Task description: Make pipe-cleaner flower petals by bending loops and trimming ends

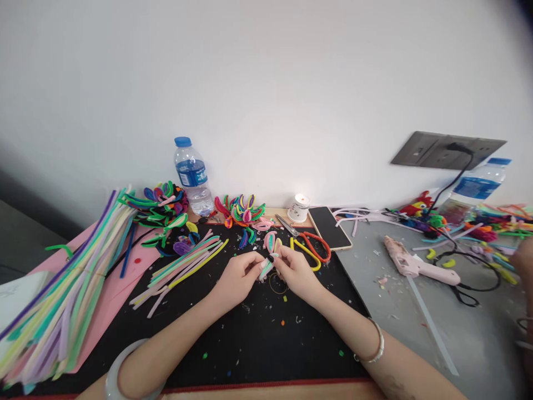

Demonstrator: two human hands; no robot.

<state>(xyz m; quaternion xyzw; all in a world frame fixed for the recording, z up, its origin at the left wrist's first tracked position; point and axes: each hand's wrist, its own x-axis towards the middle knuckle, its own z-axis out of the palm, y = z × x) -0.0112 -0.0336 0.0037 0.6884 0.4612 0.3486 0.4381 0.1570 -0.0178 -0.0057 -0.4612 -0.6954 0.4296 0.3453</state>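
Observation:
Near the middle of the black mat (pixel 266 333), my left hand (pixel 241 276) and my right hand (pixel 296 273) meet around a small piece of looped pipe cleaner (pixel 270 242) in pink, mint and white. Both hands pinch it between thumb and fingers, and a dark bit shows at the fingertips. Scissors with red and yellow handles (pixel 315 247) lie just behind my right hand. To the left of my left hand is a small bundle of pastel pipe cleaners (pixel 183 272).
A large pipe cleaner bundle (pixel 70 300) lies left. Behind stand a water bottle (pixel 194 178), coloured loop shapes (pixel 241 211) and a paper cup (pixel 298 208). Right are a phone (pixel 330 228), a corded glue gun (pixel 420 266) and part of another person's hand.

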